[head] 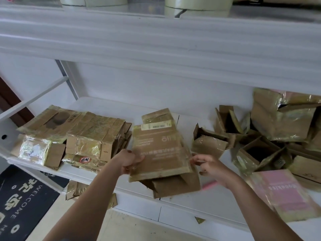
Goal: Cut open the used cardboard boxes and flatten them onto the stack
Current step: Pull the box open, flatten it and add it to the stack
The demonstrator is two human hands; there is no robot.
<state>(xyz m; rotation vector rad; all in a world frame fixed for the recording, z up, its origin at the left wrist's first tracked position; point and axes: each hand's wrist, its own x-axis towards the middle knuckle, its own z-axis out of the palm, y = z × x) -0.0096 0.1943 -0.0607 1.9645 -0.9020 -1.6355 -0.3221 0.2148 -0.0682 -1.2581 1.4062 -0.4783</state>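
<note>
A flattened brown cardboard box (159, 150) with tape and a barcode label lies tilted over the white shelf (107, 108) at the centre. My left hand (128, 160) grips its left edge with curled fingers. My right hand (206, 165) pinches its right edge. To the left, a stack of flattened boxes (73, 134) rests on the shelf. On the right lies a pile of unflattened, taped boxes (271, 134), several with open tops.
A pink-printed flat box (284, 193) lies at the shelf's front right, and a pink object (209, 185) peeks out under my right wrist. Cardboard scraps (74, 188) sit on the floor beside a dark welcome mat (22, 197). Tape rolls (198, 4) stand on the upper shelf.
</note>
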